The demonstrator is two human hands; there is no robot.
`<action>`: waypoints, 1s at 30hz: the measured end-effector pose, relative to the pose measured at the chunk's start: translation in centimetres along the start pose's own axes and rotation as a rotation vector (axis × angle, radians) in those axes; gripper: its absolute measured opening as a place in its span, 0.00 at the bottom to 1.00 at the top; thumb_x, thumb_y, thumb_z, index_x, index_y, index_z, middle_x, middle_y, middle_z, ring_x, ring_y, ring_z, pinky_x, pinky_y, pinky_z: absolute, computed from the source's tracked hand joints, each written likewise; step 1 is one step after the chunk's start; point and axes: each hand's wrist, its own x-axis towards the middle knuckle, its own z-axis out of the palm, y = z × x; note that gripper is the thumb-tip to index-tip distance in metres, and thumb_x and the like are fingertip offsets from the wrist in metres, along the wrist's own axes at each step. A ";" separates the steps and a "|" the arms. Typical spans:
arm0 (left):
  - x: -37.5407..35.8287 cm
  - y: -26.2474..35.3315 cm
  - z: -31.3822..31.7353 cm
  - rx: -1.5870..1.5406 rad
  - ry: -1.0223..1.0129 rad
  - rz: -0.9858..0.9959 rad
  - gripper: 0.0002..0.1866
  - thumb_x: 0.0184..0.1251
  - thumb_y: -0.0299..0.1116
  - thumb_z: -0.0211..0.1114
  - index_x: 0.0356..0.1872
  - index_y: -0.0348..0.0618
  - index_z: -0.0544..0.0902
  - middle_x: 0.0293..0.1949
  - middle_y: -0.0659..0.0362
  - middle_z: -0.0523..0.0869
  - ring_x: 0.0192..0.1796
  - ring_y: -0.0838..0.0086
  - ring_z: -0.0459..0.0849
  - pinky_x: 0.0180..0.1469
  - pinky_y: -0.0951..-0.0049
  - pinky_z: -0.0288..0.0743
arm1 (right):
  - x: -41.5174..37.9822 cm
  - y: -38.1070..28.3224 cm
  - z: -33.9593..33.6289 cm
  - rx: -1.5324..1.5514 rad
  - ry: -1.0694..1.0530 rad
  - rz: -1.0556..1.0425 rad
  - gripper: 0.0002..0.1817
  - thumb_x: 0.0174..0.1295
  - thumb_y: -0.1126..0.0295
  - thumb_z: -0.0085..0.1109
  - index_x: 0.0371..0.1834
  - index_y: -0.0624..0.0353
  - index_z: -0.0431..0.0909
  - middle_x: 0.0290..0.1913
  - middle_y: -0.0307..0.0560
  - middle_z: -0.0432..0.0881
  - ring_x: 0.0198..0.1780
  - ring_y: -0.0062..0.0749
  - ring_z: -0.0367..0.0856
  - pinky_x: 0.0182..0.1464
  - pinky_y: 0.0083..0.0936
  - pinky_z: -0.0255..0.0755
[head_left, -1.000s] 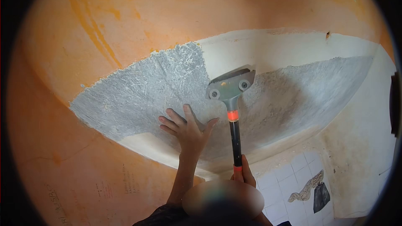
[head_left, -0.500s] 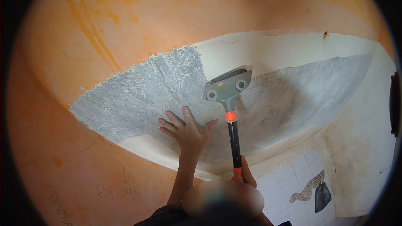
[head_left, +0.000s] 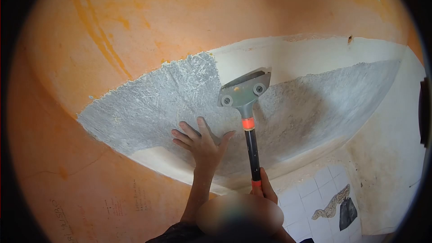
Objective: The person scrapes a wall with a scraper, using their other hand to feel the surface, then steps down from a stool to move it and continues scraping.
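**Scraper (head_left: 247,111) edging slightly higher across the white band (head_left: 310,50)**

Since the earlier frame, the scraper head is shifting slightly upward over the surface, while the left hand (head_left: 206,149) is keeping nearly the same place. The left hand is spreading its fingers and thumb wide, its palm side facing the grey patch (head_left: 148,101); whether the whole palm is touching, one cannot tell. The right hand (head_left: 268,190) is wrapping around the scraper's lower handle, just beside a red ring; a blurred oval (head_left: 238,218) is hiding much of this grip. The scraper is pointing upward, right of the left hand, its head covering part of the border between grey and white. A shadow (head_left: 306,112) is darkening the grey to its right. Orange wall (head_left: 180,13) is extending above and left; white tiles (head_left: 310,204) are showing at lower right, along with a dark shape (head_left: 348,213). The grey patch is displaying rough, pale-scratched texture and a ragged upper edge. The scraper is combining a flared grey head, two round screws and a black shaft.
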 end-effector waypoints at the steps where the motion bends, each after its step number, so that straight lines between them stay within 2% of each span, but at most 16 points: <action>1: -0.3 0.2 -0.1 0.000 -0.002 -0.004 0.59 0.53 0.74 0.62 0.71 0.32 0.55 0.71 0.23 0.31 0.67 0.14 0.22 0.60 0.16 0.23 | -0.3 0.1 -0.2 -0.003 -0.002 0.003 0.29 0.77 0.71 0.40 0.77 0.66 0.47 0.24 0.35 0.67 0.20 0.11 0.63 0.21 0.13 0.60; 3: -0.1 0.1 -0.4 0.028 -0.057 -0.012 0.63 0.56 0.69 0.64 0.76 0.36 0.40 0.72 0.29 0.21 0.70 0.22 0.16 0.63 0.21 0.21 | -0.5 0.4 -0.1 0.001 0.006 0.038 0.28 0.77 0.71 0.40 0.78 0.65 0.48 0.24 0.35 0.67 0.20 0.11 0.63 0.21 0.14 0.60; 4: 0.1 0.0 -0.5 0.031 -0.053 -0.011 0.63 0.56 0.69 0.64 0.76 0.36 0.40 0.72 0.29 0.21 0.70 0.22 0.16 0.63 0.21 0.21 | -0.4 0.2 0.0 0.003 0.003 0.034 0.28 0.77 0.71 0.40 0.78 0.65 0.48 0.24 0.35 0.67 0.20 0.11 0.63 0.21 0.14 0.60; 6: 0.0 0.2 -0.5 0.033 -0.085 -0.032 0.63 0.56 0.70 0.64 0.76 0.35 0.40 0.72 0.28 0.21 0.70 0.22 0.16 0.63 0.21 0.21 | -0.6 -0.7 -0.2 -0.005 0.014 0.115 0.29 0.73 0.74 0.42 0.76 0.66 0.52 0.24 0.36 0.71 0.24 0.15 0.69 0.30 0.18 0.68; 16: -0.2 0.2 -0.3 0.028 -0.053 -0.011 0.63 0.55 0.70 0.64 0.76 0.35 0.40 0.72 0.28 0.21 0.70 0.22 0.16 0.63 0.20 0.21 | -0.8 -0.8 -0.7 -0.026 0.017 0.137 0.29 0.73 0.75 0.42 0.76 0.65 0.52 0.24 0.36 0.72 0.25 0.16 0.70 0.30 0.19 0.69; 18: -0.2 0.0 0.0 0.040 0.002 0.024 0.63 0.55 0.70 0.65 0.76 0.36 0.40 0.72 0.28 0.21 0.70 0.22 0.16 0.62 0.20 0.21 | -0.9 0.0 -0.6 -0.013 -0.039 0.024 0.29 0.77 0.73 0.38 0.79 0.58 0.46 0.23 0.34 0.67 0.19 0.11 0.62 0.20 0.13 0.58; 25: 1.1 1.7 -2.0 -0.044 -0.062 -0.076 0.63 0.56 0.67 0.66 0.77 0.37 0.39 0.72 0.28 0.22 0.71 0.23 0.17 0.62 0.20 0.20 | 0.4 1.9 -1.5 -0.026 -0.042 -0.062 0.28 0.77 0.73 0.40 0.79 0.58 0.49 0.22 0.34 0.67 0.18 0.12 0.62 0.18 0.14 0.57; 27: 3.3 2.6 -4.0 -0.192 0.030 0.010 0.58 0.58 0.65 0.65 0.76 0.35 0.47 0.70 0.20 0.28 0.69 0.17 0.20 0.59 0.16 0.23 | 0.4 2.0 -1.6 0.019 -0.031 -0.043 0.28 0.77 0.73 0.40 0.78 0.59 0.51 0.22 0.34 0.66 0.18 0.12 0.61 0.18 0.14 0.57; 30: 6.2 3.6 -6.2 -0.230 0.011 -0.019 0.58 0.59 0.65 0.65 0.76 0.36 0.45 0.70 0.19 0.27 0.69 0.18 0.19 0.60 0.17 0.23 | 1.3 1.8 -1.7 -0.074 -0.038 -0.116 0.28 0.77 0.73 0.41 0.78 0.59 0.50 0.22 0.33 0.66 0.17 0.12 0.61 0.18 0.14 0.56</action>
